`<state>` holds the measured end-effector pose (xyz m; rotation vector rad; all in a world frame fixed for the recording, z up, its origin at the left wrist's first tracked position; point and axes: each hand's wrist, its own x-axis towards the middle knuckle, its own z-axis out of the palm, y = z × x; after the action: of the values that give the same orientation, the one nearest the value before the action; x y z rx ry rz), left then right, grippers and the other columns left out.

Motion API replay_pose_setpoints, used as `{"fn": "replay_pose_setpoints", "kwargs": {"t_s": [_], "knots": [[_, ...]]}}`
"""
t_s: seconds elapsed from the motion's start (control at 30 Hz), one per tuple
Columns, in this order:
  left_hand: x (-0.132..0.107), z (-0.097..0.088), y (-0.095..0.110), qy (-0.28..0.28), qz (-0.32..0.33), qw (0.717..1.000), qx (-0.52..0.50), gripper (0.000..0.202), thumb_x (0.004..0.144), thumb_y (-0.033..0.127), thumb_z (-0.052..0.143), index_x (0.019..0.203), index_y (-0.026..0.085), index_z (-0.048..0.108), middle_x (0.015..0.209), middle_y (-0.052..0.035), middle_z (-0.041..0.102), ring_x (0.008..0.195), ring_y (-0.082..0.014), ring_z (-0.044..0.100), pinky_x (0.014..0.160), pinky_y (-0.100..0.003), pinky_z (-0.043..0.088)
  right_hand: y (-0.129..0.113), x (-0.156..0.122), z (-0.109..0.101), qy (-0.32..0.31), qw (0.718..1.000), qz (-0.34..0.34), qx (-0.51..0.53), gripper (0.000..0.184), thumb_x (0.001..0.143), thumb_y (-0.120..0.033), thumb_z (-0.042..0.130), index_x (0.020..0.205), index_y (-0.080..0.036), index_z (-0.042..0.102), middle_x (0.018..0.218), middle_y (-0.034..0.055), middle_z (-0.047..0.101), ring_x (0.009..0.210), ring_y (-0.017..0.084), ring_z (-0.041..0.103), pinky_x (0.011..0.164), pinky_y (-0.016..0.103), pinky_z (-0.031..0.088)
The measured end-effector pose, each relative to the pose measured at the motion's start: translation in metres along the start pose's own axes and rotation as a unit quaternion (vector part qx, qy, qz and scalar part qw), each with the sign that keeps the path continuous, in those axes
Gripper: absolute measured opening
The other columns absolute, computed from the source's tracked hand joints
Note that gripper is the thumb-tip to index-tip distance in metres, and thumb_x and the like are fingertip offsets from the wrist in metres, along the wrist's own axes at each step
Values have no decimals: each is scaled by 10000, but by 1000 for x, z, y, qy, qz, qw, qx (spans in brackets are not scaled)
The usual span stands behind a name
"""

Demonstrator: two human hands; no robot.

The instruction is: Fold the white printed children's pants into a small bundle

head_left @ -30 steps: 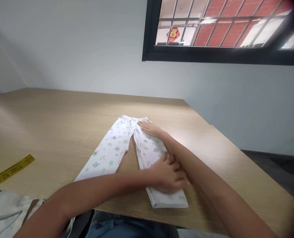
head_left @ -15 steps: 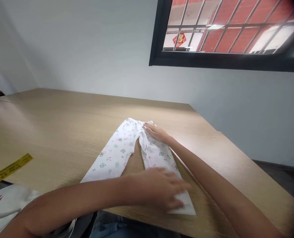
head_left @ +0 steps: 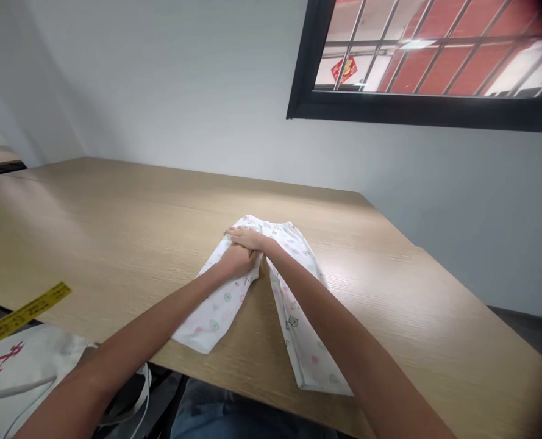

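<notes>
White child's trousers (head_left: 220, 308) with small green and pink animal prints lie spread on the table. Their waistband points away from me and both legs come towards me. On the upper part of the left-hand leg lies my left hand (head_left: 239, 261), seemingly flat, its fingers partly covered. My right hand (head_left: 249, 238) reaches across, palm down with fingers stretched out, over the left hand and the cloth near the crotch. My right forearm hides part of the right-hand leg. Neither hand grips anything that I can see.
The wooden table (head_left: 128, 219) reaches to a pale wall. A yellow printed strip (head_left: 28, 314) runs over its left front edge. Below it, a white cloth bag (head_left: 37, 353) with red characters and a cord hangs beside my lap. A barred window (head_left: 417, 55) is at upper right.
My left hand has moved from the right-hand leg's lower part up to the left-hand leg's top. My right hand has slid left from the waist's right side. The view has shifted slightly.
</notes>
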<state>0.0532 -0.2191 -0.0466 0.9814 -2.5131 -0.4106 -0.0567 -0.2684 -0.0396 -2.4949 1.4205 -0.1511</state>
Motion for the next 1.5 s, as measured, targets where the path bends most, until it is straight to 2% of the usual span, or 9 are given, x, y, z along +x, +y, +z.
{"fn": "replay_pose_setpoints", "kwargs": {"t_s": [0.2,0.4,0.63,0.83,0.97,1.13,1.23,1.33,1.5], "knots": [[-21,2,1,-34,-10,997,69,393,913,276,302,1258,122,411,1299,-116,390,1256,-249,284,1058,-479,218,11,6,13,10,992,29,-126,435,939,-223,222,1348,-144,344,1347,94,327,1205,244,314,940,430,325],[-118,-1,24,-49,-77,981,168,516,916,379,168,1372,148,240,1429,-79,136,1302,-340,132,924,-707,120,8,5,24,59,984,88,-145,475,960,-333,153,1400,-184,252,1412,22,212,1272,254,199,1004,459,227],[-197,0,57,122,20,940,319,582,898,442,269,1269,12,397,1357,-217,268,1224,-386,289,919,-594,229,0,11,28,92,972,203,-75,504,941,-413,195,1397,-209,261,1420,-29,185,1315,238,90,1065,438,107],[-202,-1,57,149,51,935,318,591,887,434,300,1218,-41,423,1286,-269,350,1159,-387,369,926,-547,224,3,11,16,93,977,186,52,492,915,-362,347,1369,-172,339,1405,11,228,1318,263,63,1072,449,50],[-189,-2,70,153,36,939,306,581,863,441,375,1232,-5,421,1290,-269,342,1121,-371,395,904,-548,210,20,-7,-16,82,965,168,183,392,856,-248,469,1242,-194,509,1277,23,438,1134,178,443,955,257,353],[-155,17,130,201,109,971,75,331,865,347,366,1104,178,521,1107,-76,526,970,-214,475,839,-405,271,63,-59,-45,283,897,295,169,349,857,-126,370,1167,-118,529,1153,54,528,1029,121,493,866,186,370],[-131,36,166,69,119,990,-29,214,804,324,494,971,194,531,890,-51,518,808,-195,477,721,-363,345,88,-91,-44,296,869,365,157,335,801,-110,419,1109,-97,553,1127,81,532,1011,167,492,838,227,367],[-112,48,188,-102,75,990,-54,207,813,370,506,946,212,507,888,-66,478,825,-235,471,677,-378,416,100,-111,-36,271,858,401,174,336,770,-163,491,1093,-84,538,1029,102,559,862,160,529,700,211,383],[-93,49,200,-228,13,973,-36,186,870,298,403,967,177,507,979,-116,483,921,-283,478,728,-443,448,98,-113,-31,222,853,414,228,194,751,-283,549,707,-94,546,614,39,505,541,104,442,493,195,297]]}}
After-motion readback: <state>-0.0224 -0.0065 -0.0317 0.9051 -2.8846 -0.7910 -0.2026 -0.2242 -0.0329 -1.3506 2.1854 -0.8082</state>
